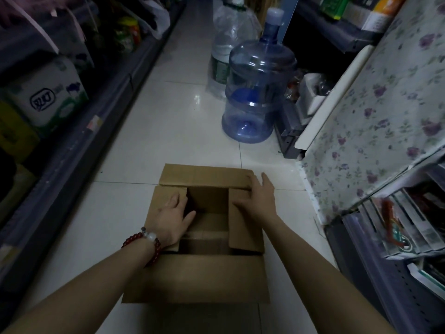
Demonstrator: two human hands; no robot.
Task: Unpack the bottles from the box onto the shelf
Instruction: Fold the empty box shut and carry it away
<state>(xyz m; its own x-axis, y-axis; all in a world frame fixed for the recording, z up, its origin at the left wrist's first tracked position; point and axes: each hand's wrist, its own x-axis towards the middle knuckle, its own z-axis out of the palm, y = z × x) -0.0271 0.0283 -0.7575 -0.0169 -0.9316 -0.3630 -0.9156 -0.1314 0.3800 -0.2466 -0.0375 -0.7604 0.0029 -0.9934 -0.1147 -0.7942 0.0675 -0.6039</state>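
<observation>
Head view shows our left hand (173, 216) and right hand (258, 197) spread flat on the box (195, 278) flaps; we should fold them fully outward.

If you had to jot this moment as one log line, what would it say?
stage: opening box | left hand: on left flap | right hand: on right flap | cardboard box: on floor, flaps partly open | bottles: none visible inside

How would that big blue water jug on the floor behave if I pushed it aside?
The blue water jug looks nearly empty, so it is probably light for its size and would slide easily on the glossy floor tiles. Tall with a narrow neck, it may tip if shoved high. If it falls, its round body would likely roll.
</observation>
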